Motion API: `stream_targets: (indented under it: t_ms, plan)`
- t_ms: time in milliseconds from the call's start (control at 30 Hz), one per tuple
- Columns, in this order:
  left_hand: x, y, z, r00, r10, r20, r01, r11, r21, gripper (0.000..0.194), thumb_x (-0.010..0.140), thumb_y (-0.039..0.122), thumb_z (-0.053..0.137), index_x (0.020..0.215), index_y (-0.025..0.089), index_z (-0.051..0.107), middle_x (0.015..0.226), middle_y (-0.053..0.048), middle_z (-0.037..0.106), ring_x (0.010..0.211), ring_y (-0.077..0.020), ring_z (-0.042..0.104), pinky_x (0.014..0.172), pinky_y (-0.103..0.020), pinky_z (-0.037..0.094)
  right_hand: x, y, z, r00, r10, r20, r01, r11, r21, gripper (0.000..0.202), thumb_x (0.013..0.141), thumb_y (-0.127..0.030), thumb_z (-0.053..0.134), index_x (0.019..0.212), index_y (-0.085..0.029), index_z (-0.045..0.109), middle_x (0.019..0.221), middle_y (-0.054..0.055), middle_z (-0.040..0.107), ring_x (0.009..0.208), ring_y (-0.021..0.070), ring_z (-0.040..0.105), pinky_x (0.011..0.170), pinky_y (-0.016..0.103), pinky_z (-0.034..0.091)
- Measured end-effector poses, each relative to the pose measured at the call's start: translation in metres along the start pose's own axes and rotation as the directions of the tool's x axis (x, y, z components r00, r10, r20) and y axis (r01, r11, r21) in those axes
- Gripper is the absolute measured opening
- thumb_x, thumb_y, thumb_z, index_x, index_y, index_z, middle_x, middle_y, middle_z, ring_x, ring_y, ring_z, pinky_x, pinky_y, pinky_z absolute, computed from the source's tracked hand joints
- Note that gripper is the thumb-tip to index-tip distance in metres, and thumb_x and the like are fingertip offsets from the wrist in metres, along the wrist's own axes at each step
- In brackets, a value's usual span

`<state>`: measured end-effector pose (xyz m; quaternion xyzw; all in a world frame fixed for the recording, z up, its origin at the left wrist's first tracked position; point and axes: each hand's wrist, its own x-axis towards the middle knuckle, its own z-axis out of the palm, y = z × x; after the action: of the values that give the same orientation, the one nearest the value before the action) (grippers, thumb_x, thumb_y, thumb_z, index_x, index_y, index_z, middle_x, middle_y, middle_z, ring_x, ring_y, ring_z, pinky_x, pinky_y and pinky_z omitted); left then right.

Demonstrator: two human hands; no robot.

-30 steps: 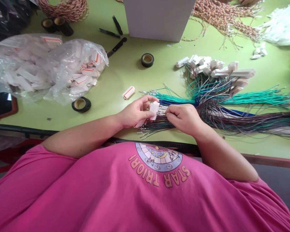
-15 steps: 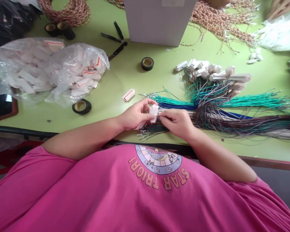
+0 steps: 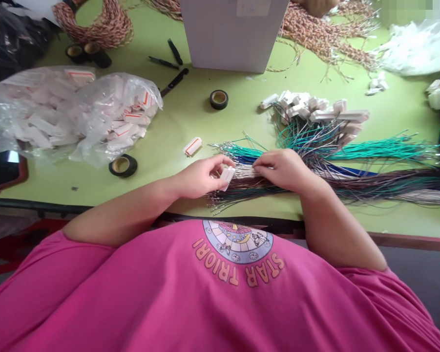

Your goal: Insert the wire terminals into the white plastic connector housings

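Observation:
A white plastic connector housing is pinched between the thumb and fingers of my left hand, just left of the wire bundle. My right hand lies over the white wires, its thumb and forefinger pressed together; whatever they grip is too small to tell. Blue wires and green wires run behind it, brown and dark wires in front. Another housing with an orange stripe lies on the table beyond my left hand.
Clear bags of striped housings lie at left, near black tape rolls and a phone. Wired housings pile up behind my right hand. A grey box, a knife and twisted wires are farther back.
My right hand has drawn away from the housing, moving right and slightly back over the wires. My left hand still holds the housing, now tilted and a little farther left.

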<state>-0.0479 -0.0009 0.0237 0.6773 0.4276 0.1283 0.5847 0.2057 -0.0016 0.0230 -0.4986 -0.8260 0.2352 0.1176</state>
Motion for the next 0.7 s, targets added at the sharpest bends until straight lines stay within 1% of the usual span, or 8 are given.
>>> stream_targets:
  t_ms: [100,167,300,400,467,533,600,700]
  plan:
    - [0.0,0.0,0.0,1.0,-0.01,-0.026,0.014,0.984,0.176,0.038,0.078,0.023,0.063,0.116,0.02,0.058,0.095,-0.002,0.067,0.079,-0.0134,0.065,0.076,-0.028,0.051,0.0,-0.001,0.006,0.992,-0.025,0.123,0.056,0.965,-0.256,0.025,0.087,-0.024,0.05,0.085,-0.019,0.075,0.09,0.007,0.073,0.081,0.0186,0.062,0.067,0.028,0.037]
    - [0.0,0.0,0.001,0.999,-0.011,-0.03,0.017,0.979,0.205,0.038,0.078,0.022,0.062,0.116,0.02,0.058,0.098,-0.003,0.068,0.08,-0.014,0.065,0.077,-0.029,0.051,0.0,-0.002,0.01,0.99,-0.046,0.133,0.081,0.959,-0.272,0.026,0.087,-0.023,0.048,0.085,-0.019,0.074,0.089,0.007,0.072,0.08,0.0184,0.061,0.065,0.028,0.035]
    - [-0.001,0.0,0.002,0.998,-0.018,-0.052,0.027,0.986,0.167,0.039,0.079,0.024,0.063,0.117,0.019,0.058,0.095,-0.004,0.068,0.076,-0.0133,0.064,0.073,-0.027,0.051,0.001,0.002,0.009,0.997,-0.077,0.028,0.079,0.992,-0.103,0.02,0.079,-0.02,0.052,0.077,-0.019,0.072,0.083,0.005,0.071,0.074,0.0162,0.058,0.065,0.027,0.035]
    - [-0.004,0.003,0.001,1.0,-0.015,-0.013,0.017,0.987,0.16,0.039,0.082,0.028,0.062,0.12,0.019,0.058,0.091,-0.004,0.068,0.077,-0.0145,0.065,0.073,-0.028,0.051,0.002,0.006,0.002,0.999,0.023,-0.033,-0.02,0.997,0.068,0.013,0.07,-0.016,0.054,0.071,-0.018,0.067,0.068,0.001,0.064,0.061,0.0128,0.051,0.06,0.026,0.034]
    - [-0.003,0.007,-0.001,1.0,-0.012,0.017,0.009,0.987,0.16,0.04,0.083,0.029,0.062,0.121,0.02,0.058,0.089,-0.004,0.068,0.076,-0.015,0.066,0.073,-0.029,0.051,0.001,0.007,-0.003,0.994,0.098,-0.057,-0.081,0.967,0.241,0.013,0.066,-0.015,0.054,0.072,-0.017,0.065,0.059,-0.003,0.057,0.054,0.0107,0.046,0.056,0.025,0.033]
    - [0.002,0.013,-0.002,1.0,-0.011,0.021,0.008,0.989,0.149,0.04,0.083,0.028,0.063,0.122,0.021,0.059,0.089,-0.003,0.068,0.074,-0.0143,0.066,0.073,-0.029,0.051,-0.001,0.006,-0.008,0.988,0.132,-0.077,-0.086,0.897,0.433,0.018,0.068,-0.017,0.054,0.081,-0.017,0.066,0.057,-0.004,0.055,0.052,0.0099,0.044,0.054,0.024,0.033]
    - [0.011,0.019,0.001,1.0,-0.011,0.01,0.01,0.996,0.085,0.04,0.082,0.026,0.065,0.121,0.02,0.059,0.086,-0.002,0.067,0.071,-0.0132,0.065,0.07,-0.028,0.051,-0.003,0.001,-0.011,0.989,0.122,-0.08,-0.059,0.833,0.55,0.021,0.072,-0.023,0.057,0.089,-0.016,0.068,0.06,-0.003,0.057,0.054,0.0101,0.046,0.054,0.024,0.034]
    - [0.028,0.022,0.01,1.0,-0.027,0.001,0.027,0.989,-0.149,0.042,0.082,0.026,0.066,0.123,0.019,0.057,0.075,0.0,0.064,0.064,-0.0117,0.061,0.059,-0.025,0.047,-0.004,-0.006,-0.008,0.994,0.085,-0.065,-0.035,0.835,0.55,0.019,0.076,-0.03,0.059,0.081,-0.015,0.069,0.062,-0.002,0.06,0.056,0.0099,0.047,0.056,0.024,0.035]
